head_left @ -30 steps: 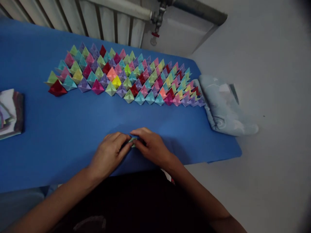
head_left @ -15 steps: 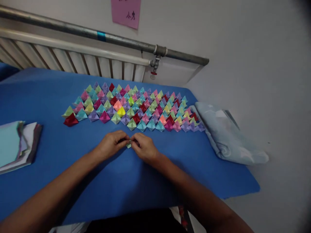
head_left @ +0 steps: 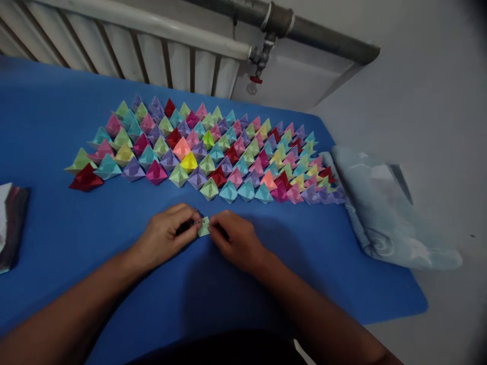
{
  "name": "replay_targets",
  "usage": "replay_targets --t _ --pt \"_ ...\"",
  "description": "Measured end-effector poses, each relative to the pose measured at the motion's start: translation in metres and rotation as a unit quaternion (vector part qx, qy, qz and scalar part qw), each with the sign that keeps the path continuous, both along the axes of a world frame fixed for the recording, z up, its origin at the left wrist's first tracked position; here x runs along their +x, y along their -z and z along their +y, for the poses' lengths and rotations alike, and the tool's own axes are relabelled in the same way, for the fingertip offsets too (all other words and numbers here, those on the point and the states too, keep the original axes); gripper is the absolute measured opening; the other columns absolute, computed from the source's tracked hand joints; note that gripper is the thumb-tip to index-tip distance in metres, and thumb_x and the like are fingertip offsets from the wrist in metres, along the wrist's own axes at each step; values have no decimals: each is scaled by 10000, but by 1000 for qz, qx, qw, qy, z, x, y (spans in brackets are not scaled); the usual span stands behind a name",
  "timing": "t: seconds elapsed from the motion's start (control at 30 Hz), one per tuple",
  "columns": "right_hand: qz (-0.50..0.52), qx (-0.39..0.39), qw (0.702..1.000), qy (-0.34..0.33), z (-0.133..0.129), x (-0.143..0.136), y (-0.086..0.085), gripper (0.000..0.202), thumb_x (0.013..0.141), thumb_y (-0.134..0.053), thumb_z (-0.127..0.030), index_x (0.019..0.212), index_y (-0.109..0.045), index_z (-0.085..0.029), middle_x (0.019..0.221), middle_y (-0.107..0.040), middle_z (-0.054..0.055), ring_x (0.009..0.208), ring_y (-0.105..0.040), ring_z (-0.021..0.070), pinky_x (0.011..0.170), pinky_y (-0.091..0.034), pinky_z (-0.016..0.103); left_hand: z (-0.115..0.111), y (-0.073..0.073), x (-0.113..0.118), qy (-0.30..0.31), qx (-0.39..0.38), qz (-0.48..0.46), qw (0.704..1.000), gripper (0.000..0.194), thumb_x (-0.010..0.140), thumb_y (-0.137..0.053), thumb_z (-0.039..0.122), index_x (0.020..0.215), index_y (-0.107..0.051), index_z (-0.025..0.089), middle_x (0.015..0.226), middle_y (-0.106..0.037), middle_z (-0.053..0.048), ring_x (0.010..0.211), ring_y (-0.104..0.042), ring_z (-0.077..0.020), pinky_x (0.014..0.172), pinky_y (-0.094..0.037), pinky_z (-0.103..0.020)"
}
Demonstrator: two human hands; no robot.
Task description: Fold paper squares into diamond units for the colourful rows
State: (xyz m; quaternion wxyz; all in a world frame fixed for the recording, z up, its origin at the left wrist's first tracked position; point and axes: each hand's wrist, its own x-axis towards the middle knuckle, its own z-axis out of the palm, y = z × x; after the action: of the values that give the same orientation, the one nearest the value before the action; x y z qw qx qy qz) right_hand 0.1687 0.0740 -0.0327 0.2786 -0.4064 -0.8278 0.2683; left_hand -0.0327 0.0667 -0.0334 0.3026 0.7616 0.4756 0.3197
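Observation:
Between my hands, just above or on the blue table, is a small folded piece of pale green paper. My left hand pinches its left edge between thumb and fingers. At its right edge my right hand pinches it too, so the fingertips hide both sides of the paper. Beyond my hands stand rows of small folded paper boats in many colours, among them a yellow paper boat and a dark red paper boat at the near left end.
A folded light blue blanket lies at the table's right end against the wall. Part of a paper stack shows at the left edge. Behind the table are a white radiator and a pipe with a red-handled valve.
My view has moved closer and lower, so the pink note on the wall has left the picture. My fingertips are slightly farther apart, and more of the green paper shows between them.

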Motion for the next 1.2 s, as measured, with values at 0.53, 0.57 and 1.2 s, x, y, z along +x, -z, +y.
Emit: replay_targets --t 0.53,0.57,1.2 --pt "50 134 990 13 -14 -1 -7 120 919 -480 -125 874 -550 -212 821 -641 32 774 -619 140 715 -514 242 -15 -8 12 -162 -94 -31 982 294 788 -661 443 981 -618 225 792 -670 8 643 -637 -157 616 -510 -285" --pt "47 138 989 12 -15 -2 -8 121 921 -478 -128 877 -551 -213 831 -644 37 784 -621 142 724 -516 247 -15 -8 11 -165 -115 -48 978 299 782 -658 442 981 -614 223 784 -680 7 655 -650 -164 619 -511 -287" --pt "150 -200 964 86 -4 -21 -5 151 740 -605 -273 878 -610 -213 762 -590 -34 577 -483 80 538 -408 191 -19 -3 10 -116 -48 -70 990 185 800 -590 318 946 -648 222 812 -694 -3 681 -658 -154 639 -503 -269"
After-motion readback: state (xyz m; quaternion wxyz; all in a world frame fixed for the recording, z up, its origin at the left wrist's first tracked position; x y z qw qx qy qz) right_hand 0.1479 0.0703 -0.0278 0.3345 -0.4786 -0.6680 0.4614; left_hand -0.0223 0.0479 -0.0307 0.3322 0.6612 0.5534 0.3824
